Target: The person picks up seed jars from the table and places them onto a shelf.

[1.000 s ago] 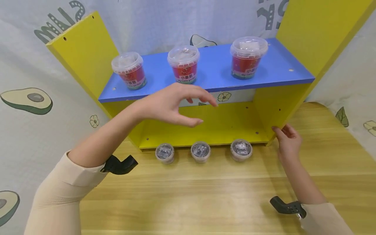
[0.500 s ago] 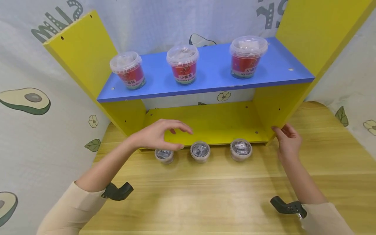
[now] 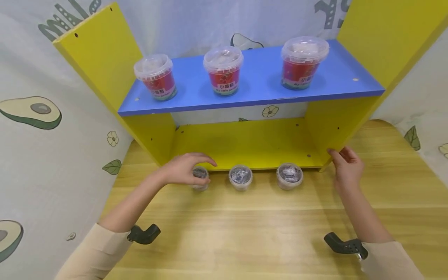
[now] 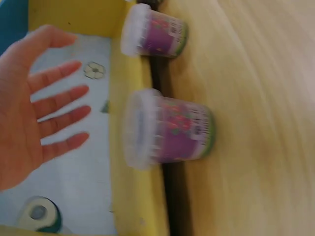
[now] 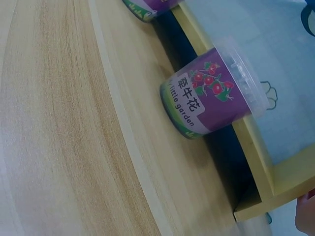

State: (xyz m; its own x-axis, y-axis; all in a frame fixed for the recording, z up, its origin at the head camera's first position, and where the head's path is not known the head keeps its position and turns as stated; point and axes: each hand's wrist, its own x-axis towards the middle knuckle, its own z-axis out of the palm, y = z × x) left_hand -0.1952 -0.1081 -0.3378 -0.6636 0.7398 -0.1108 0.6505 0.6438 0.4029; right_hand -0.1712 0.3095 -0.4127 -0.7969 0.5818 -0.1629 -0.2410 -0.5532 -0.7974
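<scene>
Head view: our left hand (image 3: 183, 171) hovers over the leftmost purple cup (image 3: 200, 178) on the table (image 3: 245, 233), fingers loosely arched; contact can't be told from here. Two more cups (image 3: 240, 177) (image 3: 289, 176) sit in a row to its right, in front of the yellow shelf (image 3: 245, 144). Our right hand (image 3: 346, 167) rests relaxed fingers on the shelf's right corner.

Left wrist view: left hand (image 4: 34, 98) spread wide, holding nothing, cup (image 4: 165, 130) just beside it, blurred.

Right wrist view: only a fingertip shows; the right cup (image 5: 214, 93) stands against the shelf edge.
</scene>
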